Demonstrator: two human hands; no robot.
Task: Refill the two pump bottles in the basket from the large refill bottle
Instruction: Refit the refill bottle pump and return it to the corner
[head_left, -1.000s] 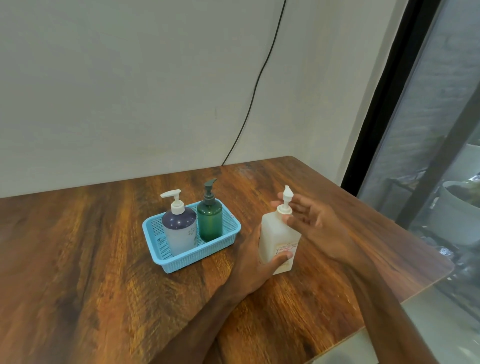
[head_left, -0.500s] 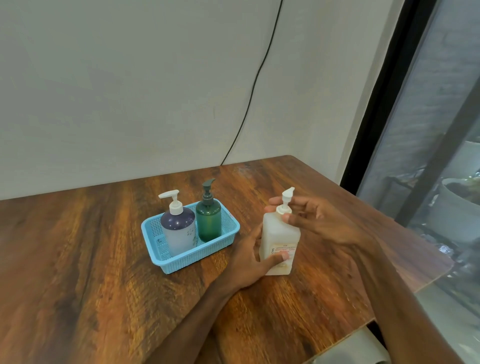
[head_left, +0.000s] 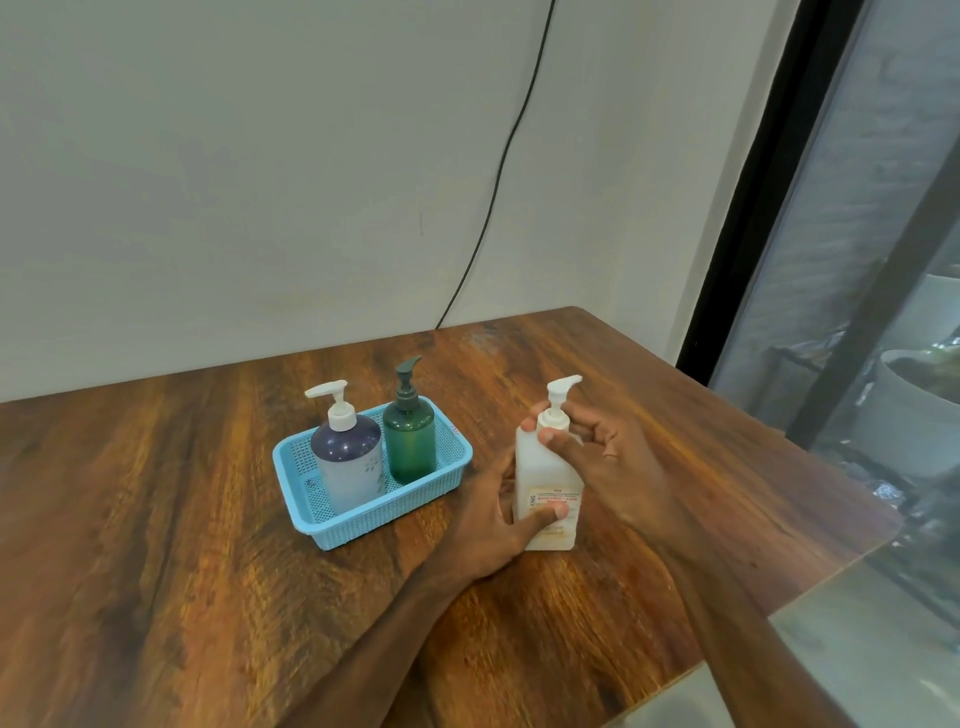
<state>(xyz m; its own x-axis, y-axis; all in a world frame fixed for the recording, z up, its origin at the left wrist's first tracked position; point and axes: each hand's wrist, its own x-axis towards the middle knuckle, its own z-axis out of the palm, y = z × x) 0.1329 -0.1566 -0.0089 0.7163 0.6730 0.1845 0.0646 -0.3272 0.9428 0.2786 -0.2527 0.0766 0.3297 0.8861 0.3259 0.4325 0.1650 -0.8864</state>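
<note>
A white refill bottle with a white pump head stands upright on the wooden table. My left hand grips its lower body, thumb across the label. My right hand pinches the pump collar at the bottle's neck. To the left sits a light blue basket. In it stand a purple-topped pump bottle with a white pump and a dark green pump bottle.
A black cable runs down the wall behind the table. The table's right edge lies close to my right forearm. Beyond it a dark-framed glass door shows white pots outside.
The pump head has turned so its spout now points right. My right fingers have closed round the pump collar. The left hand has kept its grip on the bottle.
</note>
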